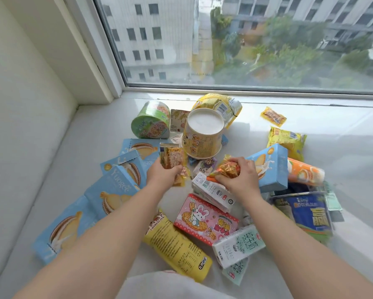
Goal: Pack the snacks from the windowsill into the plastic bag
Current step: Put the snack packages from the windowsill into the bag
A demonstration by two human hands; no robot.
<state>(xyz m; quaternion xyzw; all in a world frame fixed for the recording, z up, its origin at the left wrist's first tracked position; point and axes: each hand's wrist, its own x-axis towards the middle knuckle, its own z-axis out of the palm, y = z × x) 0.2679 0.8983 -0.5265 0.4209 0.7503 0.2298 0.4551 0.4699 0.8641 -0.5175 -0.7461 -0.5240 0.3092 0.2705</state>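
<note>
Head view looks down on a windowsill [310, 134] strewn with snacks. Left hand [164, 172] has its grip closed around a small clear cracker packet [173, 157]. Right hand [240, 176] has its grip closed around an orange foil packet [226, 170], just above a white carton [211, 192]. A pale plastic bag [166, 284] shows at the bottom edge.
</note>
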